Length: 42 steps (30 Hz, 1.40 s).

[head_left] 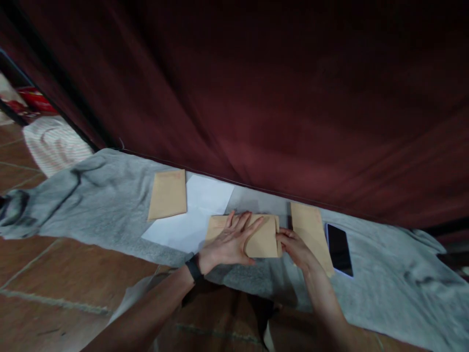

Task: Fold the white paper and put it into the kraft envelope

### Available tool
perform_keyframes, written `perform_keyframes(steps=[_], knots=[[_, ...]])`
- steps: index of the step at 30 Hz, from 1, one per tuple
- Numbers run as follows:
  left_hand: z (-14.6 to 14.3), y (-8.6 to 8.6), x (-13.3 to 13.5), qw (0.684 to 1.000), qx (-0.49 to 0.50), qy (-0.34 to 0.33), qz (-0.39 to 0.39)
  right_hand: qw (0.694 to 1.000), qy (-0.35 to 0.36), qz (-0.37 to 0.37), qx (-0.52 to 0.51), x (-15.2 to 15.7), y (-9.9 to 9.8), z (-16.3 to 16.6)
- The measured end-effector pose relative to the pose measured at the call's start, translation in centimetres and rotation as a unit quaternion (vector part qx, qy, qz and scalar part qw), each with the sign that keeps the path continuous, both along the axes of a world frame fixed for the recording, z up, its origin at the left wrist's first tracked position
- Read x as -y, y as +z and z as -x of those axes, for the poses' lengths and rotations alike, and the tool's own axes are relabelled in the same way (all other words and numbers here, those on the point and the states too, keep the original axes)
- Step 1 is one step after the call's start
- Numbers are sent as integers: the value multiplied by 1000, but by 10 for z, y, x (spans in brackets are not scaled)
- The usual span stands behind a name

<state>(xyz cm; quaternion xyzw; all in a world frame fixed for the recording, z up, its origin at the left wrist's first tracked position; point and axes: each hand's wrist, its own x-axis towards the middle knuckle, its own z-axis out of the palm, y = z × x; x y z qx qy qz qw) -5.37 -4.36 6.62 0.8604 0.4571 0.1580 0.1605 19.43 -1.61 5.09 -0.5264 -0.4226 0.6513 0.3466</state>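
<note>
Head view: a rumpled gray cloth [384,278] is running across the scene, lengthwise below a dark maroon hanging [274,107] that is filling the space behind it. Brown floor tiles [66,274] with pale joints are showing on the near side, and a pale striped bundle [56,142] is sitting at far left. Midway along the cloth, the brown envelope [266,239] is lying flat, its left end overlapping a white sheet [207,195]. The left hand [234,239] is spreading wide upon it; the right hand [292,244] is pinching its right edge. A second envelope [168,194] is covering part of the sheet; a third envelope [309,227] is lying just beside a phone [339,249].
</note>
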Motion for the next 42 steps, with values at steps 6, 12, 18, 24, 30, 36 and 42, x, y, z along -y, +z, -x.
perform_keyframes(steps=[6,12,18,24,30,36,42], knots=[[-1,-7,-3,997,-21,8,-77,992,96,-80,-20,-6,10,2],[-3,-4,-6,987,-43,16,-154,991,68,-113,-26,-14,1,3],[1,-10,-12,991,-51,28,-117,990,37,-134,-33,-14,0,4],[6,-9,-14,991,-36,25,-128,991,53,-109,-52,-7,17,4],[4,-4,-9,982,-48,-1,-181,994,65,-78,-41,-4,15,7],[6,1,-12,984,-75,6,-165,994,-2,-105,-7,-13,-2,6],[12,0,-17,983,-70,34,-169,933,-199,-279,109,-9,18,-2]])
